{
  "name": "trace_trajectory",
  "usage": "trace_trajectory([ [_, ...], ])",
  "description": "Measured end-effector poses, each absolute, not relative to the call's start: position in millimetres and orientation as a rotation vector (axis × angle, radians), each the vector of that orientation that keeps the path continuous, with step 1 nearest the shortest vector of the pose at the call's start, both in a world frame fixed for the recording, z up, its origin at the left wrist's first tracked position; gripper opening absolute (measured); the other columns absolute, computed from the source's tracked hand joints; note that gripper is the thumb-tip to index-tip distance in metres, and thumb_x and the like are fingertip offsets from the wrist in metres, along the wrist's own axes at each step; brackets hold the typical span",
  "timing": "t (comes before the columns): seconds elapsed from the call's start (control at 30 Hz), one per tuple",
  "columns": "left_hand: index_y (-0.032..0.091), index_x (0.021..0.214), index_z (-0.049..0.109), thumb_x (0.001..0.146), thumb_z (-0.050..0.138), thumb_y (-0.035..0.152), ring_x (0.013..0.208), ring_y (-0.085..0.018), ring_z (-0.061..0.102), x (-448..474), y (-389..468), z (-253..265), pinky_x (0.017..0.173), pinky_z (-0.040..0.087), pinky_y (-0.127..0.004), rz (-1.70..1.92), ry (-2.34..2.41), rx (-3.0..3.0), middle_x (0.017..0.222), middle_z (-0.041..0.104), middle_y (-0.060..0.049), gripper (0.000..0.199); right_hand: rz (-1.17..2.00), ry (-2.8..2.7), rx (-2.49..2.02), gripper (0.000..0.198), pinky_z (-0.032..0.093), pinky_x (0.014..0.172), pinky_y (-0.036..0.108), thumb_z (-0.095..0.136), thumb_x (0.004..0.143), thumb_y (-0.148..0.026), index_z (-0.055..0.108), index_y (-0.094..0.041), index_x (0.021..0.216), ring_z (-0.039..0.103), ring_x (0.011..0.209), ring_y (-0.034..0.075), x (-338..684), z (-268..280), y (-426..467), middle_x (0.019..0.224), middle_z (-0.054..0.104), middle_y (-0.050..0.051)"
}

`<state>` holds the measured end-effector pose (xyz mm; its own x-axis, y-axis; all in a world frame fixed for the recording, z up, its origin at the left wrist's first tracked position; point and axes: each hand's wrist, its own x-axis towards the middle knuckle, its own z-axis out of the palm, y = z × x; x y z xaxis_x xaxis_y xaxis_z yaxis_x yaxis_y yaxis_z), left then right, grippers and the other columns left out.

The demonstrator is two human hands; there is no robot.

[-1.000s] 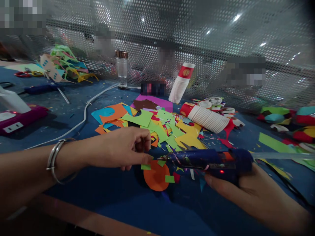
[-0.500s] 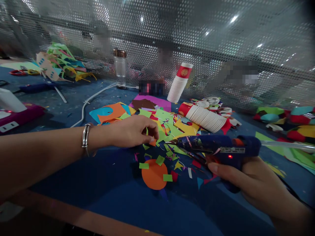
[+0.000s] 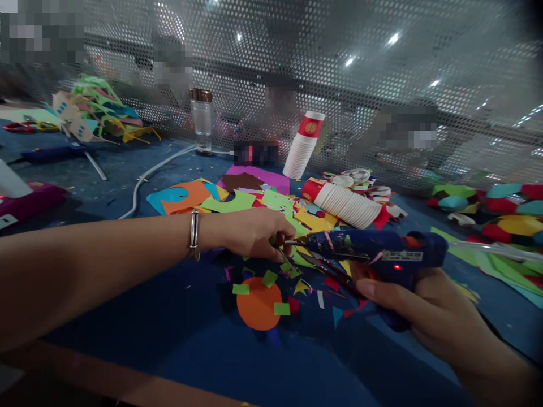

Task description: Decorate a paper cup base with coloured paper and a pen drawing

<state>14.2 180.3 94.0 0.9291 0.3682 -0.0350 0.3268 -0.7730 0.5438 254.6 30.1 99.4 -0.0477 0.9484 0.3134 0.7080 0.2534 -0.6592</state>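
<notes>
My right hand (image 3: 428, 316) is wrapped round the handle of a dark blue glue gun (image 3: 377, 249); a small red light glows on its side and a clear glue stick comes out of its back end. The nozzle points left, right at the fingertips of my left hand (image 3: 254, 234), which are pinched together over the paper scraps. What they hold, if anything, is too small to make out. Below lies an orange paper circle (image 3: 258, 308), with small green paper pieces (image 3: 282, 309) on and around it. Scissors (image 3: 331, 271) lie partly hidden under the glue gun.
Coloured paper scraps (image 3: 237, 200) are heaped behind my hands. One stack of paper cups (image 3: 299, 158) leans upright and another stack (image 3: 348, 203) lies on its side. A bottle (image 3: 202, 121), white cable (image 3: 144, 172), second glue gun (image 3: 55, 151) and purple power strip (image 3: 42, 195) are farther left.
My left hand has moved right, bringing its fingertips to the glue gun's nozzle. The orange scrap at its fingertips no longer shows. My right hand keeps hold of the glue gun.
</notes>
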Motion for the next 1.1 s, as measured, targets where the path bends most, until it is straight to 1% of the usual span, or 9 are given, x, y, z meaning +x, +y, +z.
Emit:
trace_trajectory([
  [0.17, 0.018, 0.103, 0.076, 0.081, 0.072, 0.027, 0.079, -0.020, 0.059, 16, 187, 94, 0.070, 0.042, -0.033, 0.050, 0.478, 2.463, 0.096, 0.072, -0.006, 0.025, 0.424, -1.849, -1.540, 0.023, 0.061, 0.052, 0.032, 0.069, 0.081, -0.048, 0.075, -0.028, 0.069, 0.071, 0.058, 0.024, 251, 101, 34, 0.067, 0.077, 0.000],
  [0.33, 0.018, 0.090, 0.071, 0.081, 0.072, 0.025, 0.073, -0.017, 0.056, 14, 188, 93, 0.065, 0.039, -0.030, 0.053, 0.493, 2.438, 0.089, 0.071, -0.003, 0.012, 0.420, -1.809, -1.496, 0.018, 0.063, 0.059, 0.033, 0.072, 0.079, -0.045, 0.079, -0.029, 0.075, 0.073, 0.064, 0.024, 254, 99, 30, 0.074, 0.079, 0.000],
  [0.43, 0.018, 0.085, 0.068, 0.081, 0.071, 0.024, 0.072, -0.016, 0.056, 11, 187, 92, 0.063, 0.038, -0.030, 0.065, 0.499, 2.436, 0.087, 0.069, -0.003, 0.008, 0.506, -1.812, -1.513, 0.020, 0.063, 0.056, 0.032, 0.073, 0.080, -0.047, 0.082, -0.029, 0.080, 0.073, 0.062, 0.024, 256, 97, 29, 0.075, 0.081, 0.000],
  [0.5, 0.019, 0.087, 0.067, 0.081, 0.071, 0.025, 0.072, -0.016, 0.056, 10, 187, 91, 0.063, 0.038, -0.030, 0.079, 0.505, 2.431, 0.088, 0.069, -0.003, 0.009, 0.538, -1.803, -1.521, 0.024, 0.064, 0.056, 0.033, 0.072, 0.081, -0.050, 0.084, -0.030, 0.085, 0.074, 0.064, 0.025, 256, 96, 30, 0.077, 0.082, 0.001],
  [0.67, 0.019, 0.095, 0.070, 0.081, 0.068, 0.024, 0.079, -0.016, 0.059, 9, 188, 90, 0.067, 0.041, -0.030, 0.090, 0.474, 2.421, 0.095, 0.071, -0.004, 0.015, 0.476, -1.794, -1.495, 0.022, 0.059, 0.046, 0.029, 0.073, 0.078, -0.044, 0.075, -0.028, 0.062, 0.064, 0.048, 0.020, 250, 101, 32, 0.057, 0.071, -0.002],
  [0.83, 0.018, 0.090, 0.073, 0.081, 0.068, 0.025, 0.081, -0.018, 0.060, 9, 189, 92, 0.070, 0.043, -0.031, 0.039, 0.440, 2.429, 0.094, 0.071, -0.006, 0.012, 0.485, -1.810, -1.463, 0.017, 0.060, 0.049, 0.027, 0.073, 0.080, -0.041, 0.077, -0.029, 0.070, 0.067, 0.054, 0.020, 248, 102, 31, 0.064, 0.074, -0.002],
  [0.93, 0.018, 0.088, 0.072, 0.079, 0.070, 0.024, 0.081, -0.018, 0.061, 8, 190, 94, 0.071, 0.044, -0.031, 0.042, 0.448, 2.424, 0.094, 0.072, -0.005, 0.011, 0.472, -1.817, -1.470, 0.021, 0.057, 0.045, 0.026, 0.073, 0.080, -0.042, 0.073, -0.028, 0.064, 0.064, 0.049, 0.019, 251, 101, 30, 0.058, 0.070, -0.002],
  [1.0, 0.017, 0.089, 0.071, 0.080, 0.070, 0.024, 0.076, -0.017, 0.062, 7, 191, 96, 0.068, 0.045, -0.030, 0.063, 0.485, 2.400, 0.089, 0.072, -0.004, 0.012, 0.470, -1.826, -1.481, 0.023, 0.057, 0.043, 0.027, 0.072, 0.080, -0.043, 0.071, -0.027, 0.063, 0.062, 0.048, 0.019, 251, 101, 30, 0.056, 0.068, -0.002],
  [1.1, 0.017, 0.091, 0.070, 0.083, 0.068, 0.025, 0.075, -0.015, 0.064, 2, 194, 106, 0.069, 0.047, -0.028, 0.168, 0.587, 2.356, 0.087, 0.074, -0.003, 0.012, 0.514, -1.809, -1.498, 0.019, 0.063, 0.052, 0.033, 0.072, 0.078, -0.045, 0.074, -0.028, 0.070, 0.070, 0.058, 0.024, 250, 102, 30, 0.067, 0.076, 0.001],
])
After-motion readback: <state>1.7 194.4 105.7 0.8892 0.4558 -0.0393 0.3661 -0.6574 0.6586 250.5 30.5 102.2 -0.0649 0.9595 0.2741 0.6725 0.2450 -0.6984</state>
